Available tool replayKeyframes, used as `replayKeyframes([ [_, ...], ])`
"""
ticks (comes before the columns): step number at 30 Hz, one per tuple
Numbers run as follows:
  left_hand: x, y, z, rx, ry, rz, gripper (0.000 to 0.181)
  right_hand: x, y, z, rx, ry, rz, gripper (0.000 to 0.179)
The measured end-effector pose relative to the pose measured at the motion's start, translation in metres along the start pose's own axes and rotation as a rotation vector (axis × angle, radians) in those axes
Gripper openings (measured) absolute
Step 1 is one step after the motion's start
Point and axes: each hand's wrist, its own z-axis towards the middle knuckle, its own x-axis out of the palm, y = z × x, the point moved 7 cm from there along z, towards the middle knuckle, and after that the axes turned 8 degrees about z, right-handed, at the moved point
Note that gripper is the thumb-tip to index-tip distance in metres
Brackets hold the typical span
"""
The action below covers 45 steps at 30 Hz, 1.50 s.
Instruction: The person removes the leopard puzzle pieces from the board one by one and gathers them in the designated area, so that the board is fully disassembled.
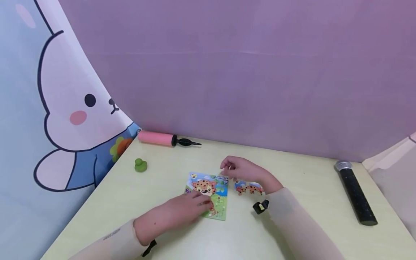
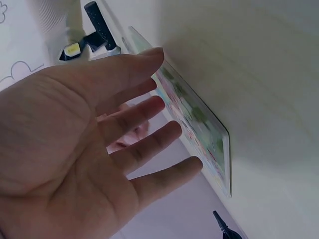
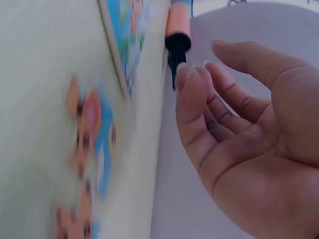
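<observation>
Board: the puzzle board (image 1: pixel 222 203) lies flat near the middle of the table (image 1: pixel 170 164), well apart from the left and right edges.
Pieces: two loose pieces (image 1: pixel 255 188) lie just beside the board, on the side of the table's right edge.
Risk at the pieces: the right forearm is close to them, so I think a low sleeve (image 1: pixel 302 231) or the wrist camera (image 1: pixel 261 207) could brush them out of place.
Risk at the board: the left hand (image 1: pixel 178 210) covers its near left part; a sideways press may slide the board.
Left fingers: almost straight and spread, holding nothing; whether the tips touch the board, I cannot tell.
Right fingers: the right hand (image 1: pixel 245 169) is by the board's far right corner, fingers loosely bent, thumb apart; I see nothing held.
Far edge: the pump (image 1: pixel 157 138) lies along it, near the left corner.
Left edge: the duck (image 1: pixel 141 165) is near.
Right edge: the microphone (image 1: pixel 357 195) is near.
</observation>
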Motion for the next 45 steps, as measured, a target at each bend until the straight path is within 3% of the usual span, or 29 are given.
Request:
replayKeyframes([
  [3, 0.004, -0.004, -0.004, -0.012, 0.048, 0.005, 0.051, 0.017, 0.005, 0.013, -0.002, 0.033, 0.008, 0.028],
  [8, 0.011, -0.008, -0.010, -0.068, 0.161, -0.070, 0.062, 0.041, 0.012, 0.030, 0.023, 0.073, 0.022, 0.026],
  [11, 0.011, -0.011, -0.014, -0.084, 0.182, -0.082, 0.067, 0.054, 0.016, 0.039, 0.014, 0.091, 0.001, 0.025],
  [23, 0.007, -0.017, -0.019, -0.085, 0.172, -0.067, 0.069, 0.079, 0.027, 0.052, 0.000, 0.145, -0.020, 0.020],
  [34, 0.005, -0.016, -0.017, -0.077, 0.145, -0.074, 0.069, 0.085, 0.027, 0.054, -0.045, 0.176, -0.105, 0.016],
  [45, 0.002, -0.017, -0.012, -0.064, 0.134, -0.047, 0.070, 0.091, 0.026, 0.054, -0.033, 0.196, -0.145, 0.021],
])
